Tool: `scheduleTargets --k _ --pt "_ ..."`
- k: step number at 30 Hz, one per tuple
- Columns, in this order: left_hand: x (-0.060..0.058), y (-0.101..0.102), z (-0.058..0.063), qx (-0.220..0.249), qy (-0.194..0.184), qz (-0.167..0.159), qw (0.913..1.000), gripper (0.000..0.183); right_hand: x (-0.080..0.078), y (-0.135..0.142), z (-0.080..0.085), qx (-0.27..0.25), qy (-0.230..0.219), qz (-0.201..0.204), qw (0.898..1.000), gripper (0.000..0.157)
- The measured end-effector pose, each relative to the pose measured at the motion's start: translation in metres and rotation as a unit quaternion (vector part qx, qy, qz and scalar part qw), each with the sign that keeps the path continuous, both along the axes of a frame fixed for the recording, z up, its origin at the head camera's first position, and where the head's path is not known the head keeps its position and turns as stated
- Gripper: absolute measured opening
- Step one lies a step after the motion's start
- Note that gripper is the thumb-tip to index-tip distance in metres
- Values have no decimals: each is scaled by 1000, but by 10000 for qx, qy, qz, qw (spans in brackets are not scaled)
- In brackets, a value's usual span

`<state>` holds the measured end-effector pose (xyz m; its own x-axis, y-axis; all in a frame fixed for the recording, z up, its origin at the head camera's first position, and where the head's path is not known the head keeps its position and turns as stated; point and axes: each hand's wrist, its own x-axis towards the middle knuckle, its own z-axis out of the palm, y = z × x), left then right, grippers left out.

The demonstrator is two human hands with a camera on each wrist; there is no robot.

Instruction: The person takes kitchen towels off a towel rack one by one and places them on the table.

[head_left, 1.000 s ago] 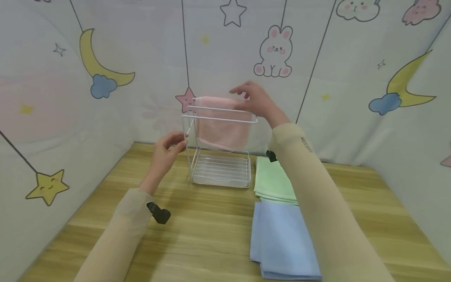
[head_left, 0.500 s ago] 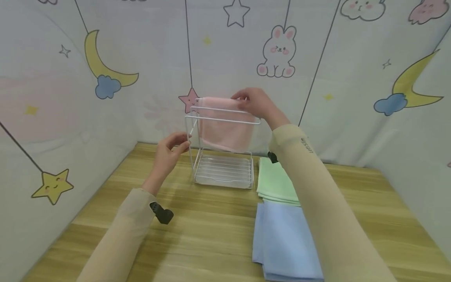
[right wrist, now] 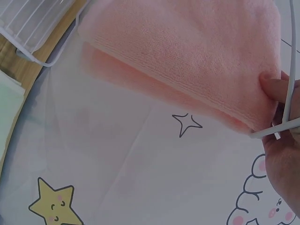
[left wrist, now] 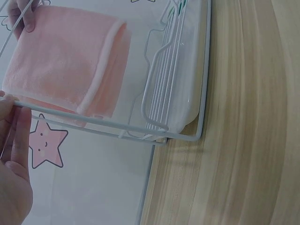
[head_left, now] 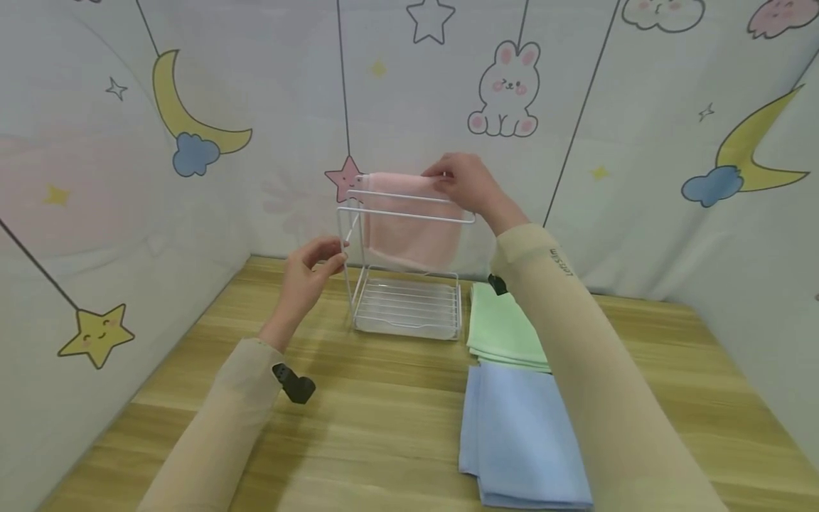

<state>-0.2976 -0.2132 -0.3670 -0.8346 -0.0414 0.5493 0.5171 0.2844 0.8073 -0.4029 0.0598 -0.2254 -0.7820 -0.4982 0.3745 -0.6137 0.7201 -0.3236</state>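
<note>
A pink towel [head_left: 412, 231] hangs folded over the rear top bar of a white wire rack [head_left: 409, 214], its folded layers showing in the left wrist view. My right hand [head_left: 472, 186] pinches the towel's upper right part, thumb on the near face in the right wrist view. The other fingers are partly hidden behind the cloth. At the rack's left side, my left hand [head_left: 306, 277] holds the front upright between thumb and fingers. Below the towel, the rack's wire shelf [head_left: 407, 307] sits over a white drip tray [left wrist: 188, 89].
Right of the rack lies a folded green towel [head_left: 502, 323], and nearer a folded blue towel [head_left: 525, 434], partly covered by the right sleeve. A printed cloth backdrop [head_left: 397, 107] stands close behind the rack, at the rear of the wooden table [head_left: 358, 427].
My right hand's raised fingers have come down onto the towel's top edge. The left hand keeps its hold on the rack. The head view has shifted slightly.
</note>
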Motion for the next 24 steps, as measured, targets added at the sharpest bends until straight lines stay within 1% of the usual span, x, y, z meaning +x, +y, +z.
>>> scheduleTargets --k 8,15,16,21,24 --pt "0 -1 1 -2 -44 -33 10000 22 1 -1 0 -55 108 27 9999 28" --pt "1 -1 2 19 -33 -49 10000 22 1 -2 1 297 526 16 9982 32" --pt "4 0 5 10 -43 -62 10000 22 1 -2 1 307 534 41 9981 32" --pt "4 0 5 -33 -98 -45 9999 22 1 -2 0 207 455 187 9986 30" --pt "1 -1 2 -7 -79 -48 10000 22 1 -2 0 244 452 167 9985 29"
